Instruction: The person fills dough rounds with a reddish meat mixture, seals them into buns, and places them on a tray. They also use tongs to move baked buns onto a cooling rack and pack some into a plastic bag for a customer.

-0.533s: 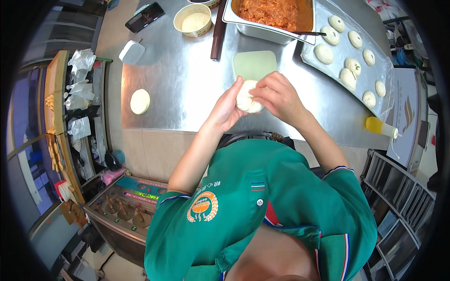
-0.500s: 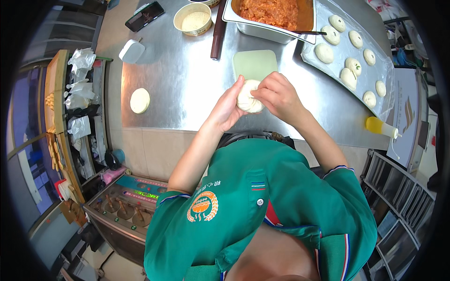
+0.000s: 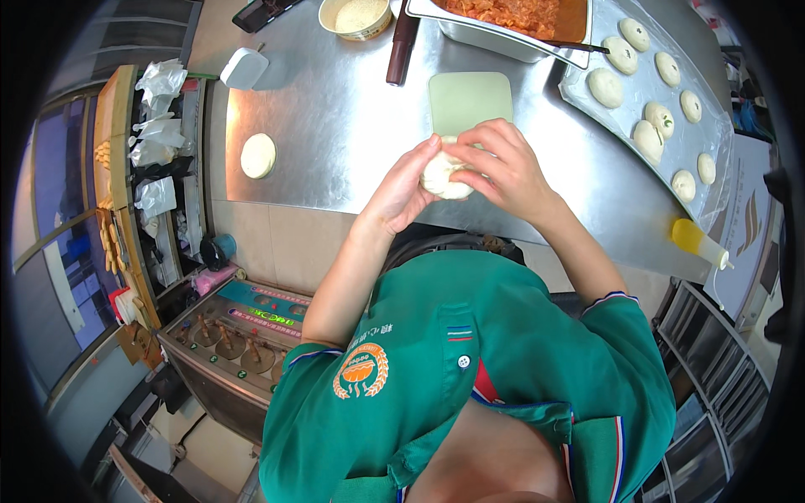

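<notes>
A pleated, pale dough bun (image 3: 444,178) sits between my hands over the near side of the steel table. My left hand (image 3: 403,189) cradles it from the left with the thumb up along its side. The fingers of my right hand (image 3: 509,173) curve over its top and right side, thumb low against the pleats; they cover part of the bun. Just beyond lies a pale green square board (image 3: 470,99). A flat round of dough (image 3: 257,156) rests alone on the left of the table.
A steel pan of orange-red filling (image 3: 516,18) with a dark-handled utensil stands at the back. Beside it are a rolling pin (image 3: 403,49) and a bowl (image 3: 355,18). On the right, a lined tray (image 3: 587,88) carries several buns; a yellow squeeze bottle (image 3: 694,241) lies near its corner.
My right hand has gone from pinching the bun's top to spreading its fingers over it. The view has shifted, so the table's contents sit higher and mostly further right.
</notes>
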